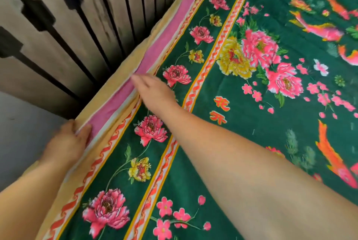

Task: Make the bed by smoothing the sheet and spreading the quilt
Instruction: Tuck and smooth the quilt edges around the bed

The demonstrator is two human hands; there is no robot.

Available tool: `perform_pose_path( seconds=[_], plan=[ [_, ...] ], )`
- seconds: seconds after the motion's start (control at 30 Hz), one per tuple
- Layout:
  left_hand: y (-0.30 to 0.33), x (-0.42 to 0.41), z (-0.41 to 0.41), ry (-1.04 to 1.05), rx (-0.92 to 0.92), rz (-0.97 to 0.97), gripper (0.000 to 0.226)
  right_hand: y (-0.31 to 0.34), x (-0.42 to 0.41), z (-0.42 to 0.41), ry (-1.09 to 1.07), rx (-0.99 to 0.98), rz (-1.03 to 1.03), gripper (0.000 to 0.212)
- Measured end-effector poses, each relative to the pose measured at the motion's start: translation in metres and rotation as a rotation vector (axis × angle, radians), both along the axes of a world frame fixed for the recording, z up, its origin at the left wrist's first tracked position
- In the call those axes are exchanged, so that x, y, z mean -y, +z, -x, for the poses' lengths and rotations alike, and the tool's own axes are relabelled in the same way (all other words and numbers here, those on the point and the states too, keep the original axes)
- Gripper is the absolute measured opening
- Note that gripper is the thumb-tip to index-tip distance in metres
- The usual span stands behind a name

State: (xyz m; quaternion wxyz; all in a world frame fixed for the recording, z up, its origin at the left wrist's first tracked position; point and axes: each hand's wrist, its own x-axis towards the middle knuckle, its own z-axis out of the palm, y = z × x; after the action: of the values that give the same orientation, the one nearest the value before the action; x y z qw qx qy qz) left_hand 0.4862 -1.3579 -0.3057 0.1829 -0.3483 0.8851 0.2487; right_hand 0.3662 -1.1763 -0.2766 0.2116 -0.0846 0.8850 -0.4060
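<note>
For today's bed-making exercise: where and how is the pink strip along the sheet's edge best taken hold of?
Pinch the pink strip at its loose outer fold, coming from the bed's wall side, as the left hand does; it lies raised there, while its inner edge sits flat under the right hand.

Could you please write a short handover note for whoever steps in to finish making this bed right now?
Left hand: pinching the layered bed edge near the corner, thumb on the pink strip.
Right hand: flat on the green floral sheet at its border, fingertips on the pink strip.
Done: the sheet lies spread and mostly smooth.
Left: straighten this edge beside the slatted panel; spread the quilt, which is not in view.
</note>
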Motion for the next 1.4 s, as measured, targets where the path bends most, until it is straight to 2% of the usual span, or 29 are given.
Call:
perform_pose_path(
  seconds=[0.07, 0.13, 0.23, 0.3, 0.33, 0.4, 0.5, 0.63, 0.73, 0.8, 0.9, 0.97, 1.03, 1.13, 1.17, 1.3, 1.4],
  plan=[
    [0.002, 0.002, -0.001, 0.128, 0.029, -0.082, 0.065, -0.008, -0.037, -0.006, -0.081, -0.07, -0.202, 0.048],
    [0.004, 0.005, -0.003, 0.213, 0.066, -0.144, 0.078, -0.015, -0.073, -0.019, -0.108, -0.015, -0.381, 0.049],
    [0.001, 0.014, -0.01, 0.186, 0.023, -0.116, 0.086, -0.026, -0.096, -0.048, -0.056, 0.07, -0.497, 0.056],
    [-0.03, 0.041, -0.022, 0.165, 0.005, -0.075, 0.088, -0.029, -0.089, -0.065, -0.032, 0.065, -0.533, 0.06],
    [-0.047, 0.051, -0.027, 0.144, -0.007, -0.052, 0.088, -0.029, -0.085, -0.07, -0.032, 0.074, -0.544, 0.061],
    [-0.04, 0.057, -0.038, 0.101, -0.004, -0.016, 0.082, -0.026, -0.071, -0.077, -0.057, 0.109, -0.56, 0.062],
    [0.004, 0.042, -0.049, 0.071, -0.003, 0.008, 0.068, -0.017, -0.047, -0.085, -0.097, 0.188, -0.564, 0.061],
    [0.039, 0.052, -0.049, 0.011, -0.097, 0.014, 0.063, -0.001, -0.021, -0.094, -0.158, 0.198, -0.538, 0.058],
    [-0.019, 0.125, -0.05, 0.025, -0.062, -0.002, 0.067, 0.005, -0.001, -0.108, -0.166, 0.137, -0.521, 0.056],
    [-0.036, 0.142, -0.057, -0.033, -0.061, 0.067, 0.068, 0.003, 0.005, -0.117, -0.107, 0.115, -0.513, 0.056],
    [0.02, 0.089, -0.061, -0.031, -0.071, 0.092, 0.05, -0.007, 0.0, -0.125, 0.071, 0.117, -0.558, 0.059],
    [0.028, 0.069, -0.07, 0.012, -0.032, 0.028, 0.052, -0.014, -0.006, -0.133, 0.159, 0.101, -0.579, 0.06],
    [0.019, 0.069, -0.085, 0.02, 0.064, -0.096, 0.064, -0.016, -0.014, -0.138, 0.199, 0.106, -0.567, 0.059],
    [0.015, 0.075, -0.113, 0.102, 0.14, -0.2, 0.076, -0.016, -0.022, -0.139, 0.201, 0.077, -0.549, 0.056],
    [0.016, 0.076, -0.118, 0.07, 0.137, -0.197, 0.075, -0.014, -0.024, -0.14, 0.191, 0.065, -0.54, 0.054],
    [0.032, 0.091, -0.107, -0.129, 0.103, 0.053, 0.062, -0.01, -0.027, -0.15, 0.153, 0.035, -0.525, 0.052],
    [0.037, 0.115, -0.107, -0.101, 0.067, 0.184, 0.075, -0.002, -0.028, -0.155, 0.114, 0.009, -0.492, 0.052]
  ],
)
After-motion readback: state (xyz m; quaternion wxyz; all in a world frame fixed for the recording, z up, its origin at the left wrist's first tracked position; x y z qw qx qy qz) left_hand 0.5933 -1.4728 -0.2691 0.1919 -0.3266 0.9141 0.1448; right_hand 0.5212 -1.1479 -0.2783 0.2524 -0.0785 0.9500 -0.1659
